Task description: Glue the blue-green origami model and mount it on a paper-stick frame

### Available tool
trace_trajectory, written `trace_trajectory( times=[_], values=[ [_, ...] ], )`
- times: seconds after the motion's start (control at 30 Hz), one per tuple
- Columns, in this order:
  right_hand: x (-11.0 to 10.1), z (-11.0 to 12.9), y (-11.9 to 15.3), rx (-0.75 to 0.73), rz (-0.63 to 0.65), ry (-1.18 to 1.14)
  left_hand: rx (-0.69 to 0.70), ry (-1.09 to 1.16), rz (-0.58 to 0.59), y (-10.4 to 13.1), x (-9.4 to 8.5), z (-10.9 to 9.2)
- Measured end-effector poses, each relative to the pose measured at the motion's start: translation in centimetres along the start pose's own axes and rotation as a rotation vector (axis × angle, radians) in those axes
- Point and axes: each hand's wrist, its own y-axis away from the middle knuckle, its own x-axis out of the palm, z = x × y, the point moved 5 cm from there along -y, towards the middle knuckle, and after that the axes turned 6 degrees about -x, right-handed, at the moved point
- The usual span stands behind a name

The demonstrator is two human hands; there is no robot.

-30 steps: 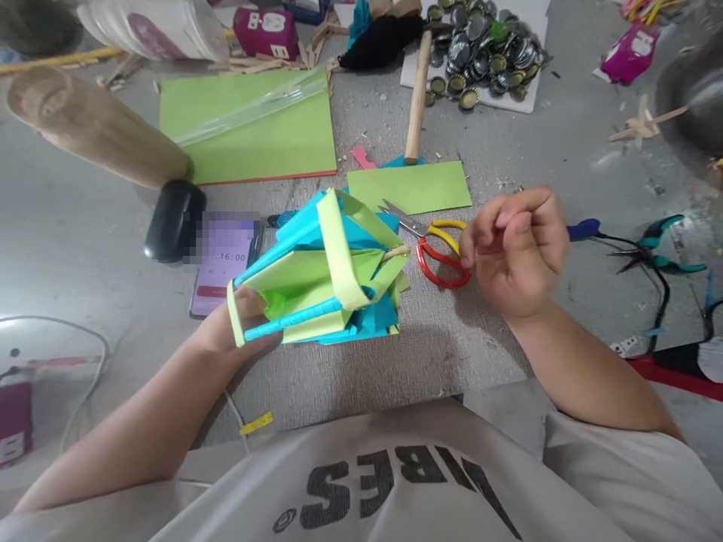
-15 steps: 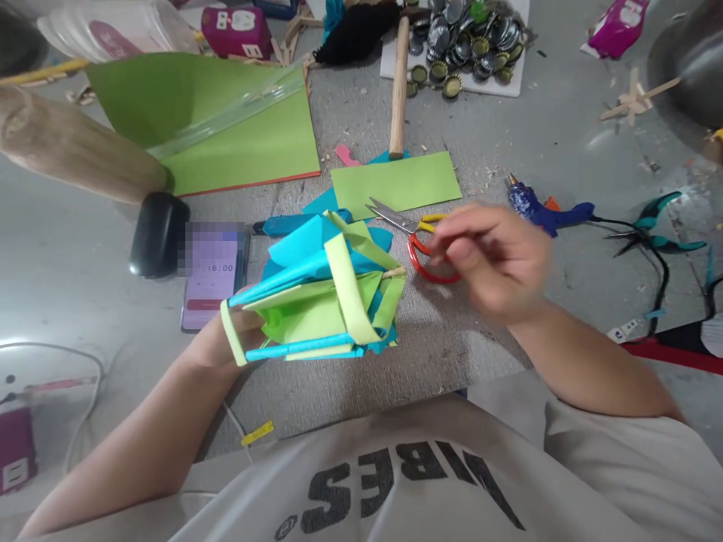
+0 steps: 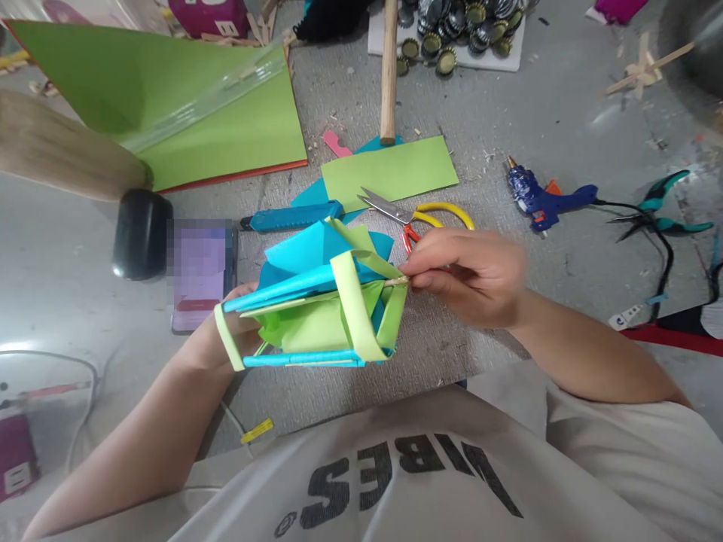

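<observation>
Right hand [image 3: 468,275] swings in from beside scissors [image 3: 402,216], now pinching stick [image 3: 395,281] end on paper model [image 3: 316,324]; left hand [image 3: 206,335] holds other end, above bench [image 3: 339,384] near front edge. Both hands engaged now.

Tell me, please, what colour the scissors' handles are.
The scissors' handles are yellow and red; head view.

Paper model [image 3: 316,324]: blue and pale green paper, matt, smooth on the flat faces, creased at the folds; a wooden stick [image 3: 395,282] shows at one end. Scissors [image 3: 398,212]: bright metal blades, glossy red and yellow handles, apparently plastic. Cutter [image 3: 297,217]: blue plastic. Glue gun [image 3: 542,199]: blue, glossy, plastic in appearance. Bottle caps [image 3: 446,60]: shiny metal. Hammer handle [image 3: 388,83]: bare wood, unvarnished look. Green strip [image 3: 389,172]: matt paper. Shirt [image 3: 407,421]: matt cloth. Counter [image 3: 437,346]: grey, finely rough near the model.
</observation>
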Motion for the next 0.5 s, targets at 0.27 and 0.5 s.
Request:
trace_trajectory(
  times=[0.27, 0.5],
  values=[
    [0.1, 0.6, -0.3, -0.018, 0.042, -0.006, 0.018, -0.078, -0.069, 0.1, 1.5, -1.2],
    [-0.4, -0.1, -0.6, -0.013, -0.11, -0.036, 0.016, -0.099, -0.096, 0.2, 2.1, -1.3]
  ],
)
